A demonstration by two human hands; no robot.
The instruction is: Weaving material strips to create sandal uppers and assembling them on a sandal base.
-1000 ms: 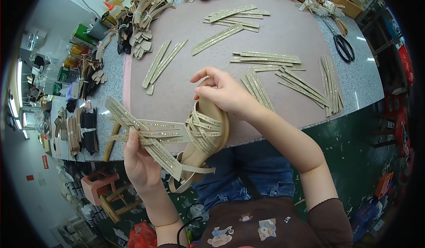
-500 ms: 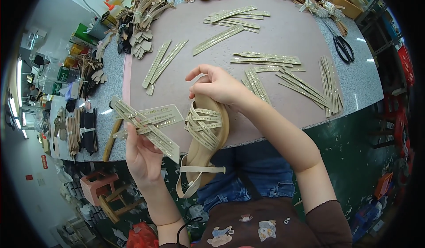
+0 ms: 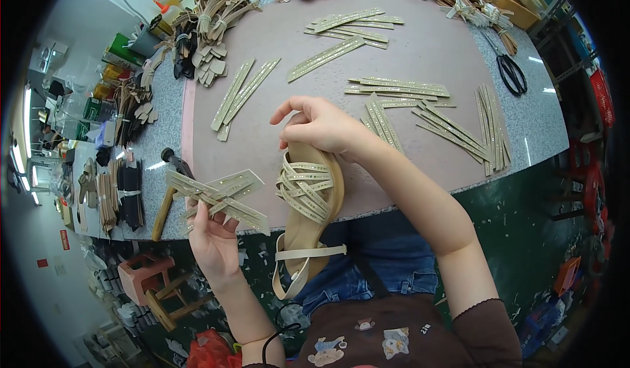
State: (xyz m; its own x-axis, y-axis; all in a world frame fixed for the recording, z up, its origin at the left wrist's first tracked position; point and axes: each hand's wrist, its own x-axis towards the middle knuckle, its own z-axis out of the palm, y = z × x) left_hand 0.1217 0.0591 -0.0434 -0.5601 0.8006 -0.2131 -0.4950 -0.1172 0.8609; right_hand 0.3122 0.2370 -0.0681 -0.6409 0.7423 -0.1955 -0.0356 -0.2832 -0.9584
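Beige and strappy, the sandal (image 3: pixel 306 189) was held up across the near edge of the table (image 3: pixel 256 148), its long axis nearly upright in view, toe away from the person, heel end toward the body. The right hand (image 3: pixel 320 126) had its grip closed on the toe end. Left of it, the left hand (image 3: pixel 215 244) pinched a crossed strap piece (image 3: pixel 224 196), its grip narrow. Glittering strips (image 3: pixel 396 87) lay beyond.

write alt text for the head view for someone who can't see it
A person's right hand holds a strappy sandal by its toe, while the left hand holds crossed, glittery straps beside it. Loose strips lie in groups on a mat, with scissors to the right and a hammer to the left.
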